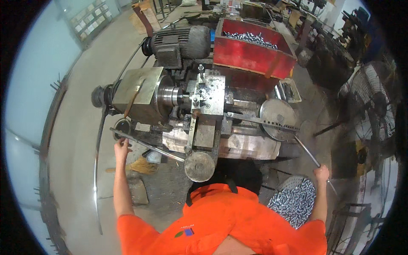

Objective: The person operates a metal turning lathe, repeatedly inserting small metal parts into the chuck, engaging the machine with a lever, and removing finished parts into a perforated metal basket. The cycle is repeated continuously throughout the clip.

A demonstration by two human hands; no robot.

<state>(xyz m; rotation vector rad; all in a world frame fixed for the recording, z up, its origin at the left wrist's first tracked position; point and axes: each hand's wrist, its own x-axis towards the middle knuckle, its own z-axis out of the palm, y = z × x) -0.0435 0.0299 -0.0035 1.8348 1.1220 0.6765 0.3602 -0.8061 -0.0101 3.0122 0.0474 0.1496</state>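
Observation:
My left hand point(122, 147) is just below the outer end of a long metal lever point(146, 143). Its fingers are loosely bent and apart; whether they touch the lever I cannot tell. That lever runs to a round metal hub point(199, 166) at the front of a small lathe. My right hand point(321, 172) is wrapped round a steel rod handle point(308, 152), which angles down from a large round disc point(278, 119) with a perforated bar across it. Between them sit the lathe's chuck point(170, 96) and the metal tool block point(212, 95).
An electric motor point(180, 42) stands behind the lathe, beside a red bin point(255, 53) of small metal parts. More such parts fill a round container point(293, 204) by my right forearm. A fan point(367, 102) stands at right; a straw broom point(142, 165) lies at left.

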